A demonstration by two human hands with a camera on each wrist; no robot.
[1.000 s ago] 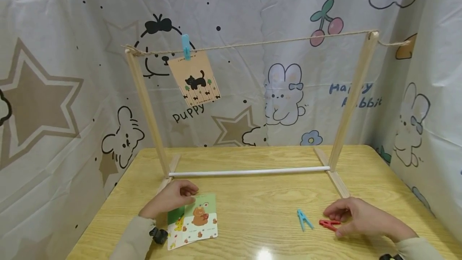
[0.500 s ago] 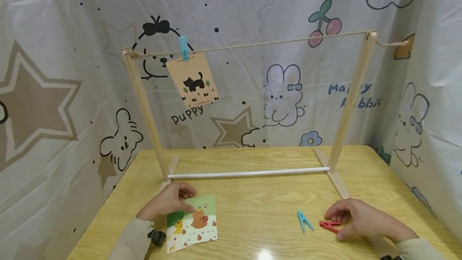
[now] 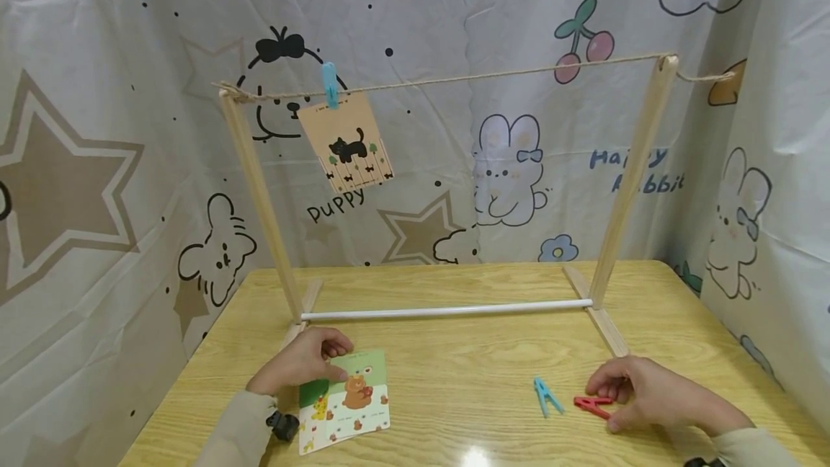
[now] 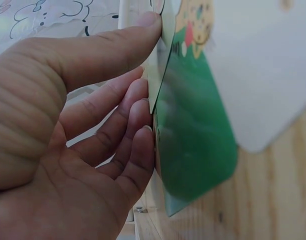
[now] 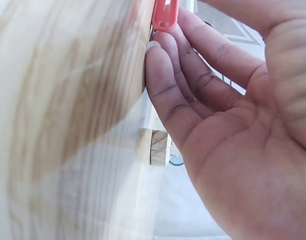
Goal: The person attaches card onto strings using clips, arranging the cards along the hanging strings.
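My left hand rests at the far left corner of two overlapping picture cards, its thumb over the upper one. That card, the bear card, partly covers a green-topped card. In the left wrist view, the loosely bent fingertips lie right at the cards' edge. Across the table, my right hand lies around the handle end of a red clothespin, thumb and fingers on either side, loosely bent. Only one end of this clothespin shows in the right wrist view. A blue clothespin lies to its left.
Behind the hands stands a wooden frame with a white crossbar and a twine line strung across its top. A blue clothespin holds a black-cat card on the line. Patterned curtains surround the table.
Both hands stay at the cards and the red clothespin, with barely any movement. The whole head view shifts slightly.
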